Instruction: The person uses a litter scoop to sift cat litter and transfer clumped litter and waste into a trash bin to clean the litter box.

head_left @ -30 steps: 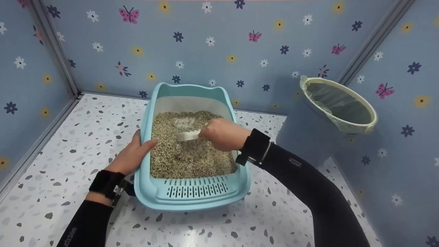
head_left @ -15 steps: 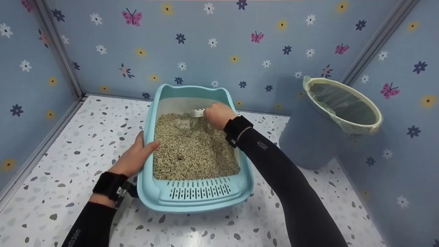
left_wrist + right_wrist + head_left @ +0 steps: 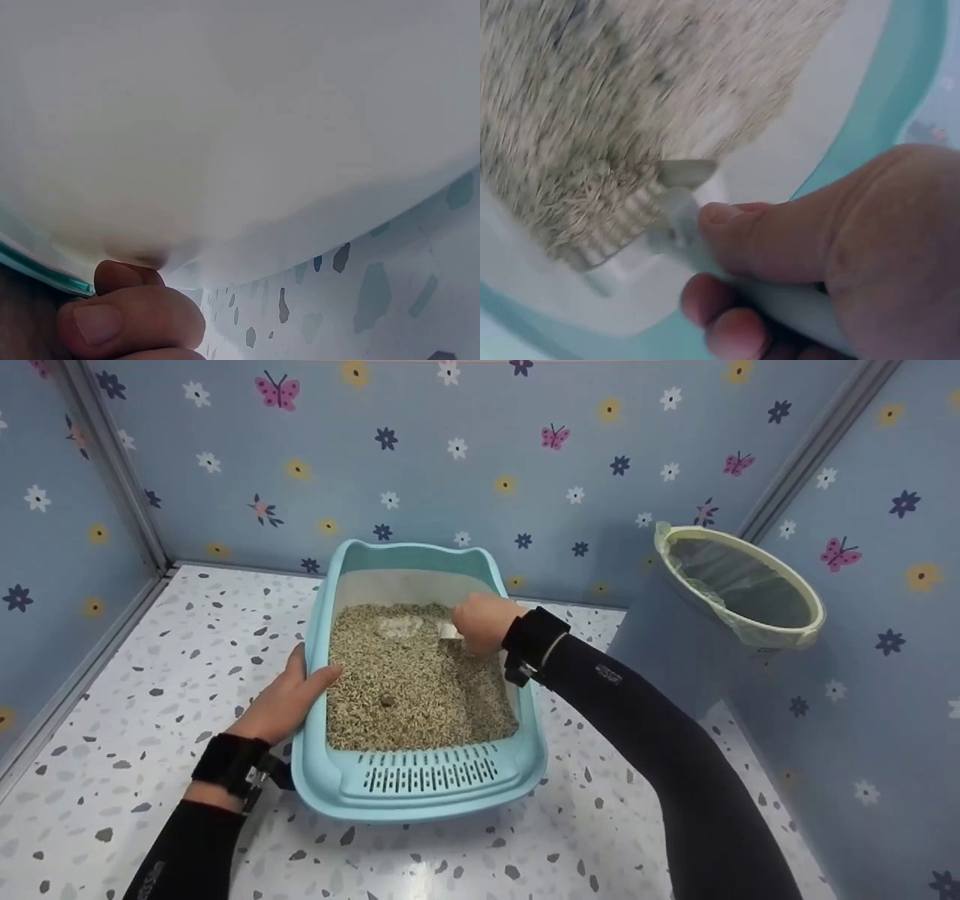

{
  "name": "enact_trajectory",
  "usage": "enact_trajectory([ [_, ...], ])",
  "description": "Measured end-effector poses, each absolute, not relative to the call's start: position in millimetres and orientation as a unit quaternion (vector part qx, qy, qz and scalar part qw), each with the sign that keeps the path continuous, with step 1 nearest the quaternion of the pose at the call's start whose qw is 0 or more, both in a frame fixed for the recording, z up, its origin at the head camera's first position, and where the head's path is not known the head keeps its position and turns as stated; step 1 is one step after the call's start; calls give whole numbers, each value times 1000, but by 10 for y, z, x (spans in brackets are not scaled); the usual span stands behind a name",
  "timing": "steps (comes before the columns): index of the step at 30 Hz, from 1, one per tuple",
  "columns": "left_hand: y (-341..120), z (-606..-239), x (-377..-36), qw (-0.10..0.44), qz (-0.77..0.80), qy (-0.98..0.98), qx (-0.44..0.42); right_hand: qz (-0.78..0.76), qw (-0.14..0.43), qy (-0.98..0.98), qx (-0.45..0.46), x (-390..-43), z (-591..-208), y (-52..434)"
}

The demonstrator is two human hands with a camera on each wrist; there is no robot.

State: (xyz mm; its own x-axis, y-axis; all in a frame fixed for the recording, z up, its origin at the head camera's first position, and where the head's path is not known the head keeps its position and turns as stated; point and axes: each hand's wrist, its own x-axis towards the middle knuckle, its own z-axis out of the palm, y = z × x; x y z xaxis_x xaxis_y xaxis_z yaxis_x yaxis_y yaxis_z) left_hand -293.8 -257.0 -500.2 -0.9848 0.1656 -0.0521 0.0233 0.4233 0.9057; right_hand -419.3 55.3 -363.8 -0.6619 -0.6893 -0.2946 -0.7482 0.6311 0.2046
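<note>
A light-blue litter box (image 3: 442,804) with a slotted front lip stands on the floor, holding grainy tan litter (image 3: 397,675). On the box's left rim my left hand (image 3: 281,701) keeps its grip, thumb over the edge; the left wrist view has its curled fingers (image 3: 142,319) against the pale outer wall. My right hand (image 3: 484,622) grips a pale litter scoop (image 3: 448,631) by its handle at the back right of the box. In the right wrist view the slotted scoop head (image 3: 622,225) is in the litter, with grains on it. A small dark clump (image 3: 387,700) lies on the litter's surface.
A blue trash bin (image 3: 667,660) with a cream rim and a liner bag (image 3: 739,577) stands to the right. Flower-patterned walls (image 3: 450,472) enclose the back and both sides. The floor (image 3: 180,660) is white with grey speckles.
My right hand has carried the scoop from mid-box, where grains were falling, to the back right, then lowered it into the litter. The dark clump has come into view. My left hand holds still.
</note>
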Motion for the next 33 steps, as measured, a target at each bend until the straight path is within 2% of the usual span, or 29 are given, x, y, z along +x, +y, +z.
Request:
enact_trajectory([
  [6,-2572,-4998,-2938,72,537,839,55,123,111,888,-430,-3840,-3430,629],
  [13,-2569,-4981,-2948,71,540,836,57,23,84,903,-421,-3557,-2980,704],
  [17,-2561,-4992,-2958,71,535,840,56,21,62,916,-396,-3601,-2905,686],
  [22,-2552,-5027,-2948,78,537,838,56,33,49,918,-392,-3818,-3151,669],
  [26,-2536,-5027,-2944,82,538,837,55,31,68,922,-380,-3950,-3284,718],
  [33,-2570,-4984,-2927,75,530,843,49,53,107,935,-335,-4013,-3130,676],
])
